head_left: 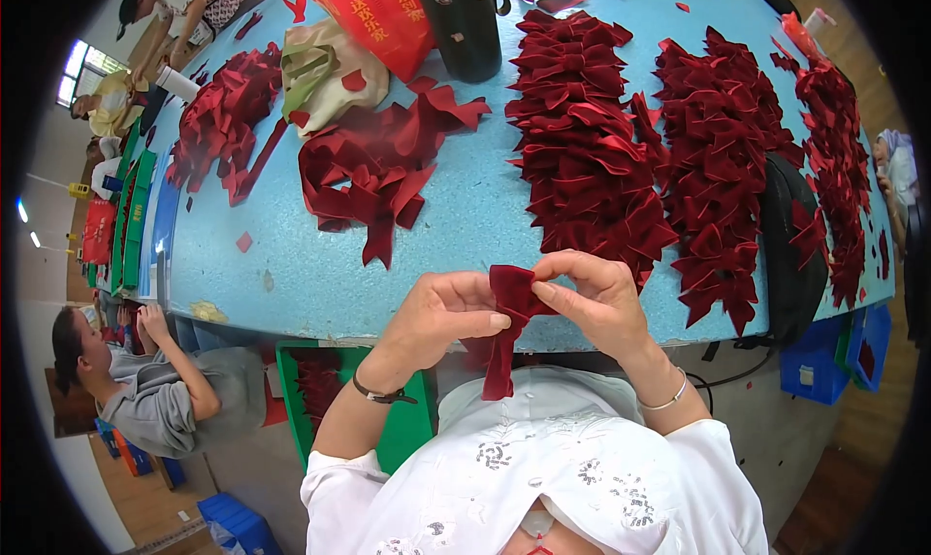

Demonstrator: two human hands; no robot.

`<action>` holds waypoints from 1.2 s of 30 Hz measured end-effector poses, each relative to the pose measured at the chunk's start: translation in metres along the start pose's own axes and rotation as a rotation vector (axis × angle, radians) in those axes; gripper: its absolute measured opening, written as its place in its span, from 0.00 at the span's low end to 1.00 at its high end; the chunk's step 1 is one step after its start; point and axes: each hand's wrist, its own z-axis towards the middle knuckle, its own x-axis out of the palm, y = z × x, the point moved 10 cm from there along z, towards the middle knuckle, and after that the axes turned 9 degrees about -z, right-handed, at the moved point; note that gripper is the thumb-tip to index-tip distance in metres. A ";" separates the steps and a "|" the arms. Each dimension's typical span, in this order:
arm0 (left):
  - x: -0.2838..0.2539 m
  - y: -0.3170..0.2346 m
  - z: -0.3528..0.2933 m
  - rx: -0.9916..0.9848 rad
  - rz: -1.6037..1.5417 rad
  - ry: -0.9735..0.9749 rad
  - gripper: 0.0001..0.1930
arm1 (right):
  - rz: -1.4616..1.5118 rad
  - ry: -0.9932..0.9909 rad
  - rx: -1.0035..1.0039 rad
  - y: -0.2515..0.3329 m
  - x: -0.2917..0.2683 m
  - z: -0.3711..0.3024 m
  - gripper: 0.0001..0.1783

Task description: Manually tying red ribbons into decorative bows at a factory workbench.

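Observation:
A dark red velvet ribbon (500, 356), folded in its upper part, is held up between my hands at the table's near edge. My left hand (451, 312) pinches it from the left, thumb across its front. From the right, the thumb and fingertips of my right hand (593, 298) grip its upper right part. One end of the ribbon hangs down in front of my white shirt. Just beyond my hands, finished red velvet bows (582, 138) lie in a long overlapping column. A loose heap of red ribbon pieces (373, 172) is spread farther left.
More bows (713, 157) and a black bag (790, 254) lie to the right. A black bottle (464, 26), red bag (373, 12) and cloth bag (335, 75) stand at the back. Below the table edge is a green crate (407, 424). A person in grey (179, 390) sits at left.

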 end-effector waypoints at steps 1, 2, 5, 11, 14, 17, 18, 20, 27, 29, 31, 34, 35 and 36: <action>0.001 0.002 0.000 -0.014 -0.009 0.013 0.14 | 0.033 0.026 0.056 -0.003 0.002 0.000 0.06; 0.001 0.005 0.001 -0.027 -0.018 0.026 0.14 | 0.065 0.053 0.111 -0.008 0.005 -0.001 0.06; 0.002 0.009 0.003 -0.040 -0.037 0.060 0.14 | 0.103 0.043 0.121 -0.012 0.004 -0.001 0.05; -0.003 0.019 0.006 -0.064 -0.123 -0.005 0.14 | 0.021 -0.041 0.017 -0.010 -0.003 0.001 0.04; -0.007 0.008 0.007 0.075 -0.060 -0.109 0.13 | -0.159 -0.093 -0.023 -0.002 -0.007 -0.001 0.05; -0.010 0.003 0.005 0.206 -0.040 -0.141 0.12 | -0.245 -0.132 -0.062 0.003 -0.006 -0.003 0.06; -0.011 -0.001 0.003 0.270 -0.031 -0.157 0.12 | -0.288 -0.153 -0.080 0.005 -0.007 -0.003 0.07; -0.010 -0.001 0.002 0.281 -0.028 -0.164 0.12 | -0.292 -0.164 -0.093 0.006 -0.006 -0.005 0.07; -0.012 0.001 0.001 0.248 0.012 -0.170 0.11 | -0.311 -0.178 -0.188 0.017 -0.004 -0.007 0.07; -0.014 0.006 0.003 0.184 -0.052 -0.167 0.10 | -0.296 -0.165 -0.204 0.016 -0.003 -0.008 0.07; -0.014 0.009 0.004 0.153 -0.084 -0.165 0.10 | -0.288 -0.159 -0.213 0.017 -0.002 -0.008 0.07; -0.010 0.008 0.005 0.166 -0.134 -0.122 0.09 | -0.275 -0.168 -0.190 0.018 -0.003 -0.008 0.07; -0.010 0.007 0.005 0.166 -0.133 -0.122 0.09 | -0.275 -0.168 -0.191 0.019 -0.003 -0.009 0.07; -0.008 0.008 0.005 0.156 -0.158 -0.099 0.09 | -0.263 -0.159 -0.176 0.018 -0.002 -0.009 0.06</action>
